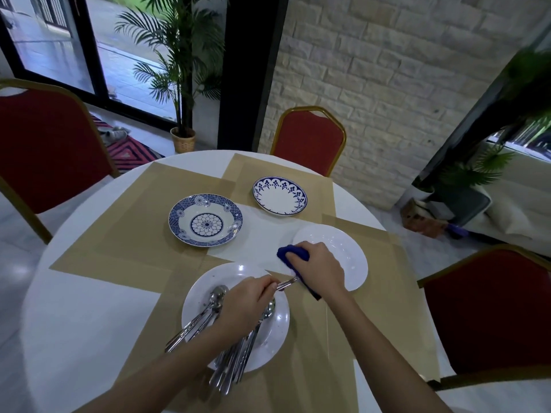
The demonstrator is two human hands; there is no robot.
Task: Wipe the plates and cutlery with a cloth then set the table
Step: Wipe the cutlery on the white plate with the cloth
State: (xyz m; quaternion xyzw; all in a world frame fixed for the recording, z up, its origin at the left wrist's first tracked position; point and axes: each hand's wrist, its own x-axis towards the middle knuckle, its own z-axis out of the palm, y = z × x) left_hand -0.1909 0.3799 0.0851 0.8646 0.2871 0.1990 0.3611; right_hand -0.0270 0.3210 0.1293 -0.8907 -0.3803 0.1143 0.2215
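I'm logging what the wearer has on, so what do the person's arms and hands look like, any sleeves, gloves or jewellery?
Both forearms are bare up to the bottom edge of the picture, with no sleeves in sight. The left hand and the right hand wear no gloves. No watch, bracelet or ring shows on either wrist or on the fingers that can be seen.

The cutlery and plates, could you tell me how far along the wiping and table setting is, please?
Early. Three plates sit on placemats: the blue floral plate, the blue-rimmed plate and a plain white plate. In hand: the left hand holds one utensil while the right hand wipes it with the blue cloth. Left: the cutlery pile on the speckled white plate, then laying settings.
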